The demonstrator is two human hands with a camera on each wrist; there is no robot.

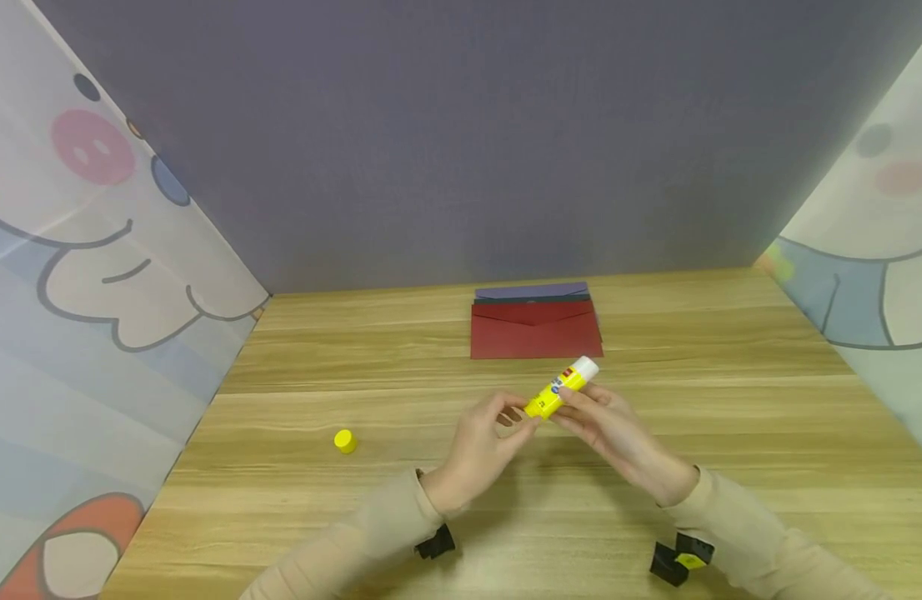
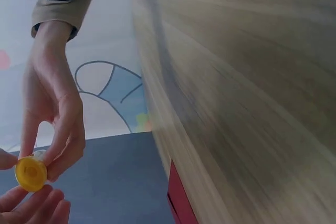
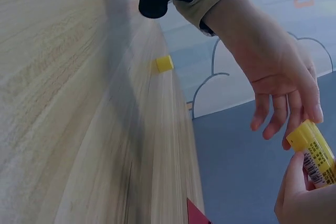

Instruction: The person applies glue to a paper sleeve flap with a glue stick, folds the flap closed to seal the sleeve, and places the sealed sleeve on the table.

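Note:
A yellow glue stick (image 1: 554, 395) with a white top end is held tilted above the table between both hands. My right hand (image 1: 618, 433) grips its barrel, with the thumb on the printed side. At the lower yellow end, the thumb and fingers of my left hand (image 1: 482, 446) pinch the base. The left wrist view shows the round yellow base (image 2: 30, 173) end-on; in the right wrist view the barrel's barcode side (image 3: 315, 161) faces the camera. Its yellow cap (image 1: 345, 441) stands apart on the table to the left.
A red envelope (image 1: 536, 333) lies on the table beyond the hands, overlapping a dark one and a purple envelope (image 1: 532, 290). A grey panel (image 1: 506, 150) rises at the table's back edge. Cartoon-printed sheets flank the table (image 1: 281, 358) on both sides.

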